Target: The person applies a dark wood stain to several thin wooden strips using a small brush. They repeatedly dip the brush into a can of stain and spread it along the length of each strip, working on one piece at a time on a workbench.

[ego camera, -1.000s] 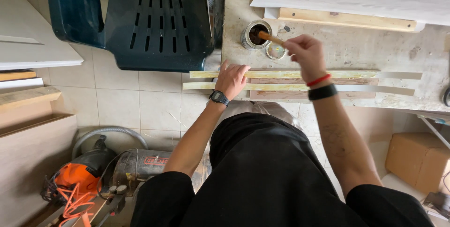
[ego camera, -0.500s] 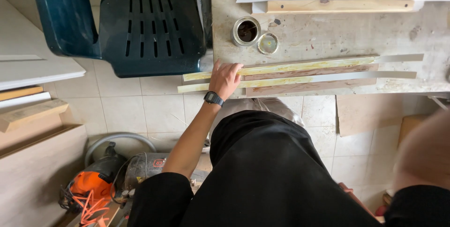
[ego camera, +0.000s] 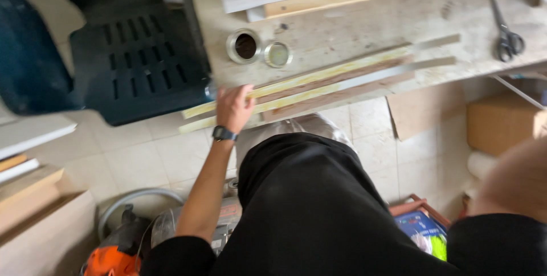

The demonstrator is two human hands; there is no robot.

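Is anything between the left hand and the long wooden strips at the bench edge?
Nothing visible: the left hand lies flat on the near ends of the wooden strips. The open tin and its lid sit farther back.

Perhaps four wooden strips (ego camera: 319,85), one open tin (ego camera: 245,46), one lid (ego camera: 278,54), one scissors (ego camera: 504,34).

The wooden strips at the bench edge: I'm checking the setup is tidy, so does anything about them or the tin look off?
The wooden strips lie askew, their left ends jutting past the bench edge under the left hand. The small tin stands open, its lid beside it. No spill shows.
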